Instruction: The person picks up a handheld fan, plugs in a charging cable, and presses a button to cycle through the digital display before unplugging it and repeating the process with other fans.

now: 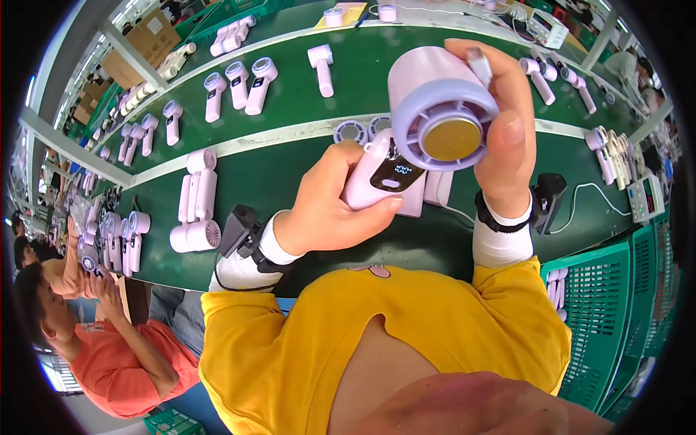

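While the left hand point(328, 201) wraps the handle point(357, 181) of the fan point(406, 148), the right hand point(512, 123), half-curled, cups its head point(424, 72) near a plug point(479, 67); ideally, both keep its lit display point(399, 171) uncovered.

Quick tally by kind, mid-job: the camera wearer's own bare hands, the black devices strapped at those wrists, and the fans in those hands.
Bare hands: 2 (left hand, right hand)
Black wrist devices: 2
Held lavender fan: 1
Total: 5
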`<action>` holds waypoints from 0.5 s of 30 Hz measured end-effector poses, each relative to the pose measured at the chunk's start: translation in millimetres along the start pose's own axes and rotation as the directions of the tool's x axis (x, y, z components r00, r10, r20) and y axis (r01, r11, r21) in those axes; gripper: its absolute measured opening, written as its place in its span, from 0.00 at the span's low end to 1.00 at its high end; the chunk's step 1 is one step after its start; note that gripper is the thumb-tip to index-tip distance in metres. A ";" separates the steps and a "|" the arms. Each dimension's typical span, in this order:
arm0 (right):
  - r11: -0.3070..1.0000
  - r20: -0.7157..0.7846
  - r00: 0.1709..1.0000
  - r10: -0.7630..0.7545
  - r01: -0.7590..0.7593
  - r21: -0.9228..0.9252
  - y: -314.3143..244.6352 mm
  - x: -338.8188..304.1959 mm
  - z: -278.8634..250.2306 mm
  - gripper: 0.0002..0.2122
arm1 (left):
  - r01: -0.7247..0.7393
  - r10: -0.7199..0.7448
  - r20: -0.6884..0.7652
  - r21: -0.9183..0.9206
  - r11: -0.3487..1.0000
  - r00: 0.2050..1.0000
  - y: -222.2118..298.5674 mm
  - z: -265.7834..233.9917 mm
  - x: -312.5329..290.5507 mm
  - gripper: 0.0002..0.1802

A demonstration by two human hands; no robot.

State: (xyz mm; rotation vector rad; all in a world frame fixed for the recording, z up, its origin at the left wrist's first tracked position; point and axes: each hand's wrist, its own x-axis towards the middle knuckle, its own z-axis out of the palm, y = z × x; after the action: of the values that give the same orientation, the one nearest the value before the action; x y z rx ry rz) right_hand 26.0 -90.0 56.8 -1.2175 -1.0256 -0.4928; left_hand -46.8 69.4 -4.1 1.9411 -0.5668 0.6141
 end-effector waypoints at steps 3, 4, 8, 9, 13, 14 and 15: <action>0.986 -0.101 0.994 0.049 -0.032 0.161 -5.6 0.5 -2.9 0.19 | -0.179 0.179 -0.010 0.055 0.982 0.984 -6.9 -2.6 11.4 0.24; 0.967 -0.052 0.983 0.175 -0.162 0.198 -6.2 3.7 -8.8 0.20 | -0.164 0.165 -0.008 0.053 0.985 0.986 -7.3 -4.3 17.0 0.24; 0.793 0.126 0.834 0.537 -0.550 0.264 3.6 -6.1 -2.7 0.18 | -0.449 0.394 0.220 0.364 0.816 0.893 -11.0 -10.8 32.4 0.22; 0.712 0.223 0.754 0.618 -0.657 0.247 7.8 -9.5 7.1 0.14 | -0.423 0.370 0.211 0.355 0.834 0.905 -13.7 -10.4 30.8 0.22; 0.708 0.256 0.869 0.424 -0.494 0.505 24.4 1.1 -17.8 0.07 | -0.352 0.320 0.152 0.291 0.890 0.935 -18.3 -6.2 30.0 0.23; 0.702 0.195 0.942 0.274 -0.334 0.629 24.6 5.3 -25.7 0.06 | -0.337 0.311 0.135 0.277 0.900 0.941 -18.0 -3.6 31.1 0.23; 0.707 0.191 0.944 0.271 -0.329 0.626 17.5 8.4 -21.7 0.06 | -0.326 0.306 0.117 0.265 0.907 0.945 -19.5 -2.8 34.5 0.23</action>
State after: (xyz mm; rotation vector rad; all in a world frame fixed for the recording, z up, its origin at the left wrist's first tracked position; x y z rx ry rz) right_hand 52.1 -102.8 54.6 -0.7427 -0.9288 0.1873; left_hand -8.8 75.6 5.8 2.1623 -0.8930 0.8703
